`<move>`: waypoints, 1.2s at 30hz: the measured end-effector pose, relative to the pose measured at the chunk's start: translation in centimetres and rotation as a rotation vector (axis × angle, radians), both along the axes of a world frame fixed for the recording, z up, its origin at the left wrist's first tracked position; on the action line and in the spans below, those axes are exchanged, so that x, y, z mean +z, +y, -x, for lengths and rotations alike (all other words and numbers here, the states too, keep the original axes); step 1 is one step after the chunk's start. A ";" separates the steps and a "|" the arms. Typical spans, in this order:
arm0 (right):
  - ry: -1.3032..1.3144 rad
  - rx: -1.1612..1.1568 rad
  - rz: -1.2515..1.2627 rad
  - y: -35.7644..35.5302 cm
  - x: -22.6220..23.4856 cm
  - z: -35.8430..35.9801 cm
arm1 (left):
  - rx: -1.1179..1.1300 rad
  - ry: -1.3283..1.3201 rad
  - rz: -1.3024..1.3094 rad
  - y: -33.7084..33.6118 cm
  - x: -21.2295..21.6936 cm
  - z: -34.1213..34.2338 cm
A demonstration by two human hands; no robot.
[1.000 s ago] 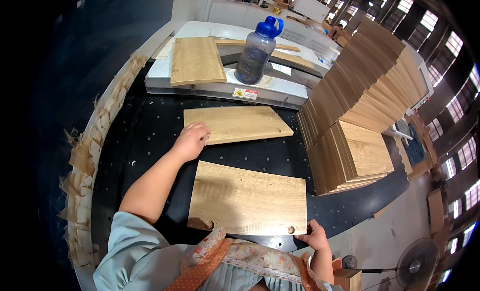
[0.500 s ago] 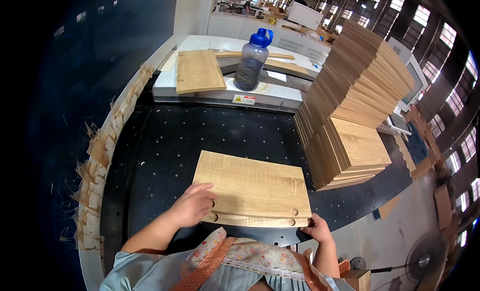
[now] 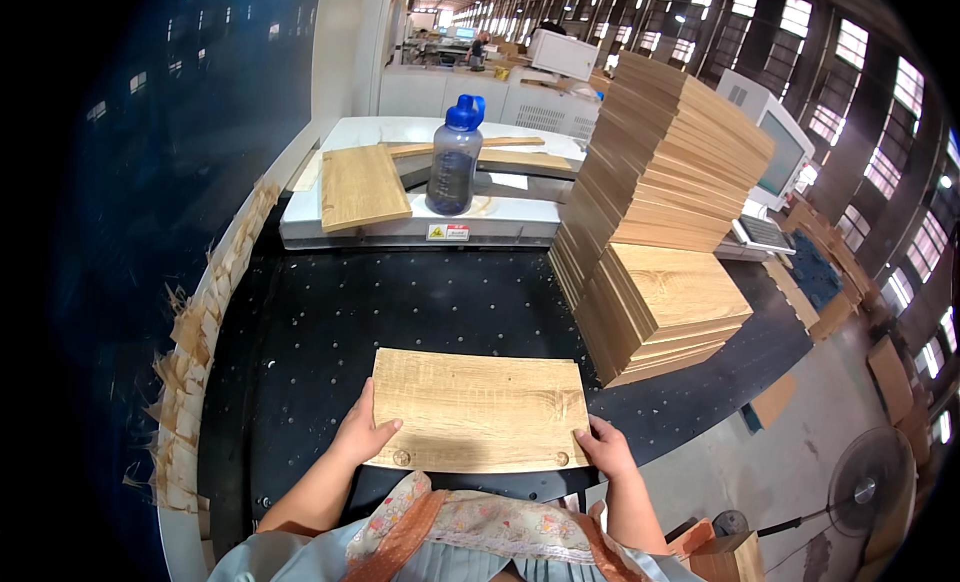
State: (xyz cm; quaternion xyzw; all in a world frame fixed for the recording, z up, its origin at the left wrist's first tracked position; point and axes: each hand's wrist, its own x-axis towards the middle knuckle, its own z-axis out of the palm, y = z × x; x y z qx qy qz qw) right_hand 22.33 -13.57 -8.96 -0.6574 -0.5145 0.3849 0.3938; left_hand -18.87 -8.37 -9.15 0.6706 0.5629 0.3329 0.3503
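Left hand [image 3: 365,432]: clamped on the left short end of the board, thumb over its top face, the other fingers mostly hidden along the side.
Right hand [image 3: 606,449]: clamped on the opposite end, thumb at the edge near the close corner.
Wood-grain board [image 3: 480,407]: between the two hands, face up, its long side running from one grip to the other – whether it rests on the table or is slightly raised, I cannot tell.
Round holes [image 3: 402,458]: two, along the board's near edge, one just inside each hand.
Apron [image 3: 500,517]: floral with orange trim, just on the wearer's side of the grip.
Black table [image 3: 420,297]: under and beyond the grip, dotted with small studs or holes.
Tall stack [image 3: 650,172]: boards piled on the table, beyond the right hand and to its right.
Lower stack [image 3: 685,287]: against the tall one, on the side nearer the right hand.
White ledge [image 3: 515,220]: straight beyond the grip, past the table.
Water bottle [image 3: 455,172]: on that ledge, blue-capped, upright.
Loose board [image 3: 365,187]: left of the bottle, lying flat, beyond the left hand.
Torn strips [image 3: 215,302]: brown, along the panel edge – well left of the left hand.
Fan [image 3: 865,487]: well right of the right hand.
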 end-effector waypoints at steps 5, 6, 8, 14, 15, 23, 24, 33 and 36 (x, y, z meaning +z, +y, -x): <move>-0.041 -0.095 0.008 -1.0 1.1 1.1 | -0.021 0.067 -0.036 0.3 -0.7 -0.4; -0.008 -0.111 0.024 -1.4 0.6 0.7 | -0.030 0.075 -0.041 0.3 -0.4 -0.7; 0.003 -0.145 0.074 -3.0 0.5 0.0 | -0.055 0.079 -0.001 0.2 -0.1 -1.3; 0.248 -0.281 0.284 -10.3 0.1 -4.7 | -0.281 0.017 0.093 0.0 0.5 -4.5; 0.314 -0.350 0.326 -10.6 0.0 -5.3 | -0.326 0.040 0.108 -0.1 0.7 -5.3; 0.647 -0.583 0.011 -12.2 -1.4 -5.5 | -0.419 -0.245 0.296 1.9 0.8 -9.4; 0.578 -0.534 -0.075 -11.9 -0.7 -5.0 | -0.391 -0.374 0.370 2.3 0.4 -9.1; 0.329 -0.114 -0.578 -4.5 6.5 -3.6 | -0.303 -0.975 0.216 2.1 3.8 -5.1; 0.390 0.015 -0.555 -2.6 4.5 -2.5 | -0.224 -0.923 0.085 2.1 3.4 -2.5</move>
